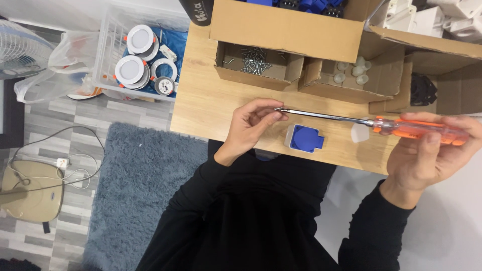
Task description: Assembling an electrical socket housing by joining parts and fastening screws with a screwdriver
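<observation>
1. Now the right hand point(427, 158) is closed around the orange handle of a screwdriver point(371, 122), over the right part of the bench point(201, 108).
2. The left hand point(249, 126) pinches something small at the tip; I cannot tell what.
3. A blue socket point(304, 139) lies near the front edge, under the shaft.
4. A box of screws point(256, 62) stands at the back edge.

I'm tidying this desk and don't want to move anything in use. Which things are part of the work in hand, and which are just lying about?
In use:
- orange-handled screwdriver, held by the right hand
- left hand pinching at its tip
- blue socket
- box of screws

Lying about:
- round lamps in the clear bin
- plastic bag
- blue rug
</observation>
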